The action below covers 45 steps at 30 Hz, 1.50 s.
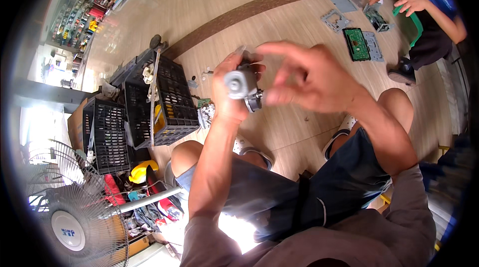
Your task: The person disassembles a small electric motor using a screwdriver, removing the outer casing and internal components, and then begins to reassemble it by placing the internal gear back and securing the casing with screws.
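My left hand (227, 103) is closed around a small grey motor-like assembly (240, 83), which has a round raised boss on its face and a dark cylindrical part at its lower right side. The fingers wrap behind it, so its far side is hidden. My right hand (322, 75) hovers just right of the assembly, blurred by motion. Its thumb and index finger are spread apart, the thumb close to the dark cylinder, and nothing shows between them. Contact with the assembly cannot be made out.
Black plastic crates (174, 100) stand at left, near a fan (70, 229) and a yellow object (142, 171). On the floor at upper right lie a green circuit board (356, 44) and metal plates (334, 20). Another person's hands (411, 2) work beside an electronic chassis (376, 18).
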Available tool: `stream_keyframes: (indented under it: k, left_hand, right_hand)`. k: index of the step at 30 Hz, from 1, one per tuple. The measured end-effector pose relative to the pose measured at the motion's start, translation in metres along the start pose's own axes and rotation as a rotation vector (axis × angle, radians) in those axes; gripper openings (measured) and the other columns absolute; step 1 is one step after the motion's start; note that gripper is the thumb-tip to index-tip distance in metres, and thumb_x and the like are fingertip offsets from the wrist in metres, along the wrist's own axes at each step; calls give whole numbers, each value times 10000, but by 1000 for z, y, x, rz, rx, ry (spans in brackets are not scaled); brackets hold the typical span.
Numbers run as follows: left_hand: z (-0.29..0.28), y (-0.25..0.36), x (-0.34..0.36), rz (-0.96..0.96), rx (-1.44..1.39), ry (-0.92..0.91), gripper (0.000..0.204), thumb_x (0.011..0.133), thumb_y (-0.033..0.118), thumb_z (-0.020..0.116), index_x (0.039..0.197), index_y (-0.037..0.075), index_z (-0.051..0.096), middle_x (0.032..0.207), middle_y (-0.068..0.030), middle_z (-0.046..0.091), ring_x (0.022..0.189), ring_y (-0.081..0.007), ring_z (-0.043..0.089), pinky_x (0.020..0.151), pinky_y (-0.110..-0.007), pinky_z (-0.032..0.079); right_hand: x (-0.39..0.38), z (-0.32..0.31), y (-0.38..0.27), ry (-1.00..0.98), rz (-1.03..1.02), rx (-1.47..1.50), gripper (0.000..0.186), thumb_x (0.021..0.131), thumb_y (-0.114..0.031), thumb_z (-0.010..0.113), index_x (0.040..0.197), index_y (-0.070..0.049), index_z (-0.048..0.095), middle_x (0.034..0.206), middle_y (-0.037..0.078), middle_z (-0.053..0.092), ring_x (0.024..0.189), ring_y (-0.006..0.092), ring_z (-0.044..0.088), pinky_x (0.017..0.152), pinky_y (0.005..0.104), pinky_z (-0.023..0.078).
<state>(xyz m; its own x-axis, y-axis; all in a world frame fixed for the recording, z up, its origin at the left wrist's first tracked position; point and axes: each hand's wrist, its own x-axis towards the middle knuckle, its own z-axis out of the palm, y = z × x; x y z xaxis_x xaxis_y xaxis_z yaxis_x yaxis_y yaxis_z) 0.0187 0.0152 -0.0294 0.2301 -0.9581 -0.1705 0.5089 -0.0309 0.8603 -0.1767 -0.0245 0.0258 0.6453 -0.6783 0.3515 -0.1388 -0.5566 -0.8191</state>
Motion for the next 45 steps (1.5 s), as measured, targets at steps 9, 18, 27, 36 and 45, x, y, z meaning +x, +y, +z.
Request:
stream_keyframes:
  k: [9,18,27,36,45]
  left_hand:
    - [19,2,-4,104,350,-20,379,1005,333,544,885,-16,628,819,-74,648,718,-131,597,643,-275,498]
    - [9,-2,13,-33,296,-124,631,1007,625,377,1077,34,590,981,-88,639,867,-144,612,768,-296,525]
    - [8,19,6,92,460,136,608,993,633,397,948,64,606,651,-49,577,501,-155,586,450,-290,492]
    - [1,29,3,23,-51,-52,382,1010,371,403,872,51,560,782,-63,542,792,-247,562,745,-381,486]
    - [-7,32,-11,8,-90,-106,338,960,332,428,836,39,543,759,-91,553,759,-254,593,744,-392,501]
  right_hand:
    - [-9,39,17,114,-229,-116,401,769,-133,808,1101,-50,598,725,97,681,596,193,681,543,310,528]
    - [-3,23,12,174,-81,17,304,792,-190,773,1035,-58,648,579,8,563,513,87,545,484,253,417]
    - [42,-39,67,-207,264,579,490,910,-440,692,1220,-66,635,694,45,605,468,105,514,421,272,418]
    - [-150,127,349,98,944,-432,476,889,-417,668,1032,37,644,1098,242,647,1004,332,632,889,435,496]
    - [-253,223,342,163,973,-372,409,873,-373,698,1100,-74,536,1000,284,634,966,452,619,781,537,482]
